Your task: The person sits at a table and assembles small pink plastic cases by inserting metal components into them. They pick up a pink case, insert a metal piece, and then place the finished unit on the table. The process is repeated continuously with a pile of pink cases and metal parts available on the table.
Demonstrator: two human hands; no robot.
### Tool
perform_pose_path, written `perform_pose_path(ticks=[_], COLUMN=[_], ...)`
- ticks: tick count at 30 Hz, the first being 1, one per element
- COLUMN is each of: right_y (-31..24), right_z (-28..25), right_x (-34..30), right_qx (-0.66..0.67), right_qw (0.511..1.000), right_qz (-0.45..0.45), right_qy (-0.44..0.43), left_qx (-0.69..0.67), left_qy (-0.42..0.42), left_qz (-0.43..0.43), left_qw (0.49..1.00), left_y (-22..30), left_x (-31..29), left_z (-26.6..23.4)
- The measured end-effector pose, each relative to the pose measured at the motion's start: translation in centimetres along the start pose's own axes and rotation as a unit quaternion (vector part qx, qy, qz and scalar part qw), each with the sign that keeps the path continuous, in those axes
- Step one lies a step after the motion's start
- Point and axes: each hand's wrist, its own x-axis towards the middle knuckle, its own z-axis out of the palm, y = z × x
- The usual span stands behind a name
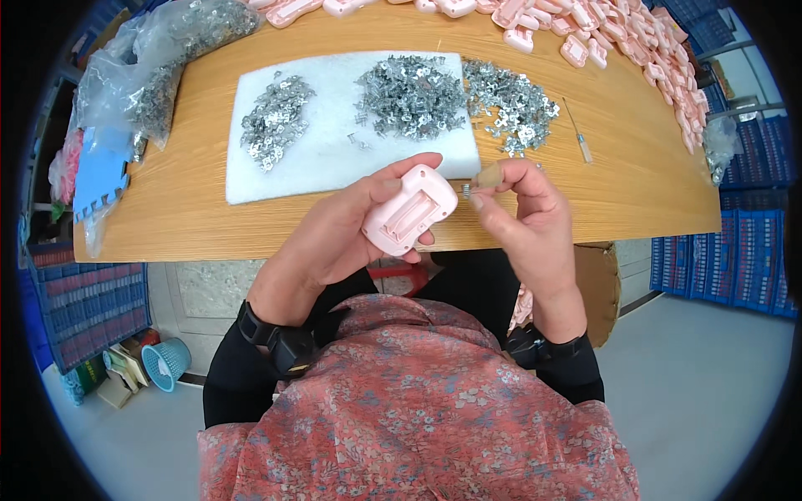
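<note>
My left hand [338, 221] holds a pale pink plastic casing [410, 210], its rectangular battery recess turned up. Just right of the casing, my right hand [530, 221] pinches a small silvery metal battery contact [466, 190] between thumb and forefinger; something tan covers the forefinger's tip. The contact is close to the casing's right end, and I cannot tell whether they touch. Beyond my hands, a white foam sheet [326, 179] bears two heaps of small metal contacts, a smaller heap [276, 119] on the left and a larger heap [411, 96] on the right.
Another heap of metal parts [510, 104] lies on the wooden table [618, 196] beside the foam. A thin screwdriver-like tool [577, 131] rests farther right. Pink casings [618, 37] pile along the far right edge. Plastic bags of metal parts [159, 71] and a blue foam mat [102, 171] are at left.
</note>
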Motion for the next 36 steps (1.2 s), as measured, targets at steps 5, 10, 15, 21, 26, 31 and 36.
perform_pose_path(ticks=[5,10,15,21,26,31,36], right_y=[0.3,0.1,-0.1,-0.6,-0.7,0.1,-0.1], right_z=[1.4,2.0,2.1,1.9,2.0,1.4,1.8], right_x=[-0.1,0.4,0.6,1.1,1.4,1.5,1.5], right_qx=[-0.071,-0.141,-0.18,-0.238,-0.318,-0.181,-0.205], right_qw=[0.995,0.987,0.981,0.967,0.943,0.983,0.979], right_qz=[-0.07,-0.082,-0.075,-0.085,-0.098,0.023,-0.001], right_qy=[0.008,0.014,0.015,0.007,-0.007,-0.008,-0.005], left_qx=[-0.031,-0.03,-0.018,-0.006,-0.006,0.001,0.004], left_qy=[0.006,0.006,0.032,0.055,0.068,0.062,0.066], left_qz=[0.026,0.043,0.026,0.01,0.003,0.001,-0.005], left_qw=[0.999,0.999,0.999,0.998,0.998,0.998,0.998], left_y=[-0.7,-0.9,-1.3,-1.2,-1.4,-1.4,-1.3], left_x=[0.3,0.1,0.5,0.8,0.9,0.9,1.0], left_z=[-0.3,0.5,1.0,1.3,1.4,1.1,1.0])
